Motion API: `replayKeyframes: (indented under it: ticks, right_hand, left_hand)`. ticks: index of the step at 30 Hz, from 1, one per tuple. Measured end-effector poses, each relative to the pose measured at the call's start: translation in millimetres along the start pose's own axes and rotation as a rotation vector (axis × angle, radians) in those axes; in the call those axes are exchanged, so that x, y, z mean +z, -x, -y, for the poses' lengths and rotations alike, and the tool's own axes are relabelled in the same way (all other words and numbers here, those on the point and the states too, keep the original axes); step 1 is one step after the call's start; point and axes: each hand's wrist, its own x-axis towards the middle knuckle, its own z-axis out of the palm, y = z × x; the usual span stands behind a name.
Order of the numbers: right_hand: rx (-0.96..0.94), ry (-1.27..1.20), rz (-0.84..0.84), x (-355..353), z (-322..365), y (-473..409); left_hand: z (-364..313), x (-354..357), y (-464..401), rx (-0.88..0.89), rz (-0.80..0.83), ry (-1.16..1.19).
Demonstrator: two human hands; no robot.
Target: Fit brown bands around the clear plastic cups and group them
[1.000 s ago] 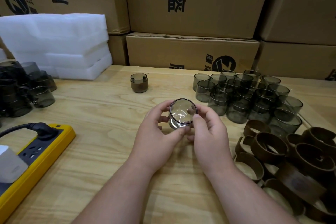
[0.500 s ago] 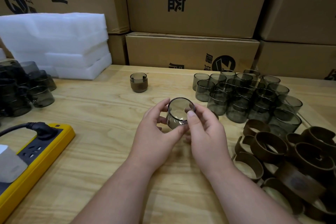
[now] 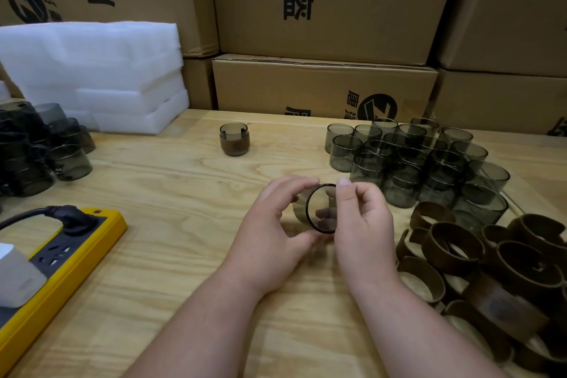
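Both hands hold one clear smoky plastic cup [image 3: 317, 209] just above the wooden table [image 3: 171, 193], tipped on its side with its dark-rimmed mouth turned toward the right. My left hand [image 3: 276, 230] wraps its body from the left. My right hand [image 3: 362, 224] pinches the rim, thumb on top. No band is on this cup. A pile of brown bands [image 3: 491, 264] lies at the right. Several bare cups [image 3: 414, 159] cluster behind it. One banded cup [image 3: 234, 139] stands alone at the table's far middle.
A yellow power strip [image 3: 61, 261] with a black plug and a white adapter lies at the left front. More smoky cups [image 3: 40, 147] crowd the left edge. White foam sheets [image 3: 92, 77] and cardboard boxes [image 3: 322, 3] wall the back.
The cup has been turned in my hands: its mouth faced up toward me before and now faces right, lying on its side. Both hands shifted slightly right.
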Motion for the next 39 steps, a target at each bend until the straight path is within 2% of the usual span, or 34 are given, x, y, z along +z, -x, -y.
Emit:
replayKeyframes:
  ticks: [5,13,16,26,30,36,39]
  right_hand:
    - [-0.003,0.029,0.036,1.1,0.6,0.7]
    - [-0.084,0.105,0.155,5.4,0.1,5.0]
    - [-0.104,0.111,0.120,4.7,1.7,4.8]
    - [0.002,0.104,-0.078,-3.7,2.7,-3.2]
    - [0.091,0.050,-0.147,-2.0,0.0,-6.8]
    - [0.122,-0.055,-0.127,-2.9,4.0,-2.0]
    - [0.023,-0.055,-0.035,-3.1,8.6,3.8]
  left_hand:
    - [-1.1,0.3,-0.5,0.019,0.028,-0.037]
    - [-6.3,0.9,0.9,-0.008,-0.026,0.045]
    - [-6.2,1.0,1.8,-0.008,-0.008,0.067]
    - [-8.8,0.6,3.1,0.000,0.167,0.041]
    - [-6.7,-0.5,4.3,-0.106,0.194,0.126]
    - [-1.6,0.1,2.4,-0.157,0.184,0.247]
    - [1.5,1.0,0.5,-0.237,0.051,0.365]
